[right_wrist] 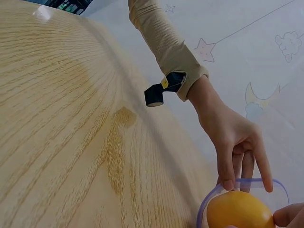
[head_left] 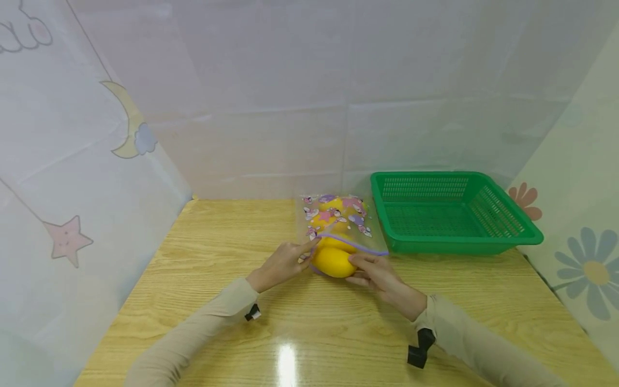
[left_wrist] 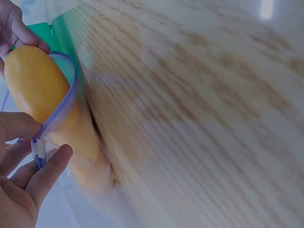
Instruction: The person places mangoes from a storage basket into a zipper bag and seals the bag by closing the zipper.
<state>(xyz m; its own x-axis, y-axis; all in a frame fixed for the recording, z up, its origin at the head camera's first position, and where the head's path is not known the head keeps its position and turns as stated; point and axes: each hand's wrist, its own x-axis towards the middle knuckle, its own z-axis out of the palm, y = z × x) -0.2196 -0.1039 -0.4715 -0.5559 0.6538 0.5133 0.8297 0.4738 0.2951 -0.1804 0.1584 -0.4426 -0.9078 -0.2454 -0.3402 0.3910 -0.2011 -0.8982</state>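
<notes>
A clear zip bag [head_left: 367, 223] with purple edging and cartoon prints lies on the table, several yellow fruits inside it. At its near, open mouth sits a smooth yellow oval fruit [head_left: 333, 263]; whether it is a lemon or a mango I cannot tell. My right hand [head_left: 384, 279] grips this fruit from the right, thumb on top and fingers below. On the left, my left hand [head_left: 282, 263] pinches the bag's rim. The left wrist view shows the white slider [left_wrist: 38, 148] of the zip between the left hand's fingers. In the right wrist view, the purple rim surrounds the fruit.
A green plastic basket [head_left: 461, 250] stands right of the bag, close to its edge. Beneath everything is a wood-grain table [head_left: 232, 231]. Printed cloth walls [head_left: 271, 107] rise behind it and at both sides.
</notes>
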